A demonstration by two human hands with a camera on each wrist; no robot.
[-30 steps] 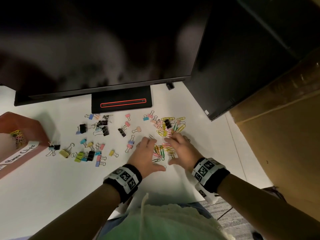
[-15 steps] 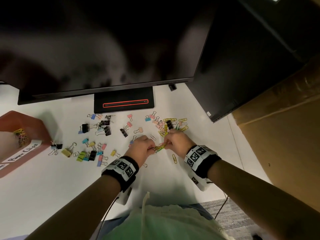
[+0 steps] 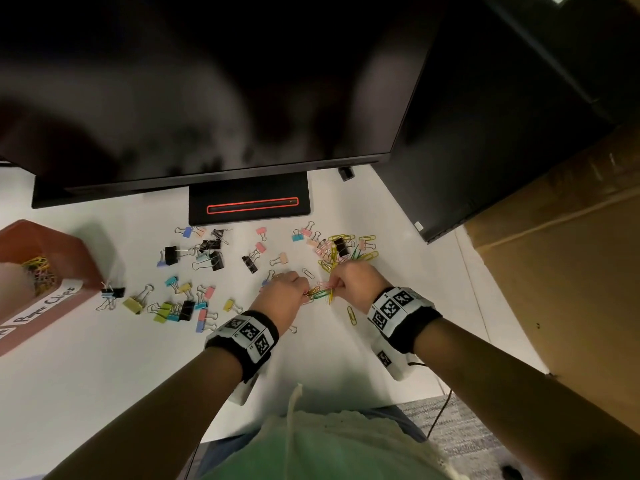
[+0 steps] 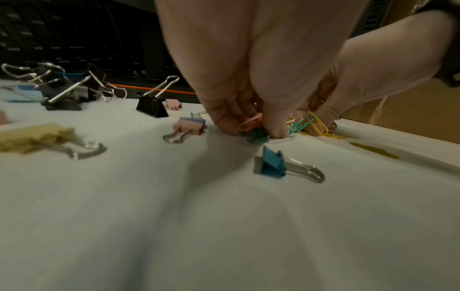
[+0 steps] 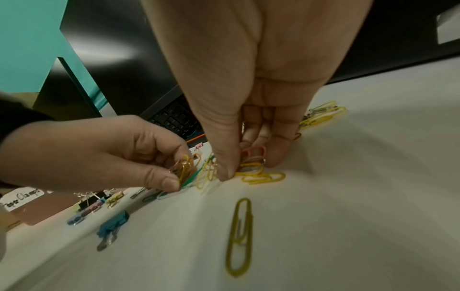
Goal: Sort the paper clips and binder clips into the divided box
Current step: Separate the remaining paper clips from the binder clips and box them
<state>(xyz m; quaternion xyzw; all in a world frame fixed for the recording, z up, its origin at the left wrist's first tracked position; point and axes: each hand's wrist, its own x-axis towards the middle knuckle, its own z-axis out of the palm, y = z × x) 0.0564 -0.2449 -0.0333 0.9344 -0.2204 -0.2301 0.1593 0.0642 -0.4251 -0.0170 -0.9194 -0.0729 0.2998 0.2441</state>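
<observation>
While both hands bunch the loose coloured wire paper clips [image 3: 320, 293] against the white tabletop [image 3: 104, 375], the job is to close on the whole cluster without shedding any. The left hand [image 3: 282, 294] has its fingers [image 5: 159, 177] curled round a small bundle of yellow, pink and green clips; the right hand [image 3: 349, 282] pinches more between thumb and fingers [image 5: 278, 151], with yellow ones lying just under its fingertips. A good pickup probably means sweeping these inward first, then lifting together. One long yellow paper clip [image 5: 240, 236] lies behind the right fingers, nearer the wrist, and will need a second pass. Small coloured binder clips [image 3: 180, 299] are scattered left of the left fingers. Beyond them, well apart, stands the reddish-brown divided box [image 3: 59, 237], some paper clips already inside.
</observation>
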